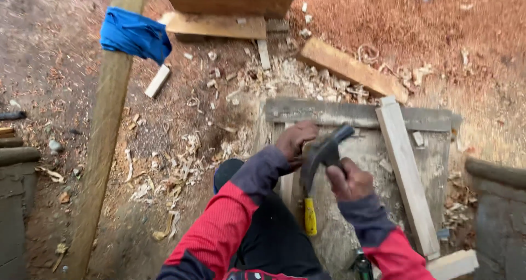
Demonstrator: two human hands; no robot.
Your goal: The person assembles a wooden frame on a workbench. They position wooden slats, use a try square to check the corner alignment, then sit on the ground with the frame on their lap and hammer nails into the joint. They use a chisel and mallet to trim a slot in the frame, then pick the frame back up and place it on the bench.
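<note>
Right grip (349, 180) clamped on hammer (320, 158) | left grip (295, 139) pressing frame (356, 114) | slat (406, 176), shavings (164, 187) around

The ground (66, 66) is bare brown dirt, redder at the top right. Pale wood shavings (285, 77) lie all over it. A tall wooden pole (104, 143) leans up on the left with a blue cloth (134, 35) tied round it. Planks (350, 69) and small wood blocks (158, 81) lie about. Daylight falls softly, with no hard shadows.
</note>
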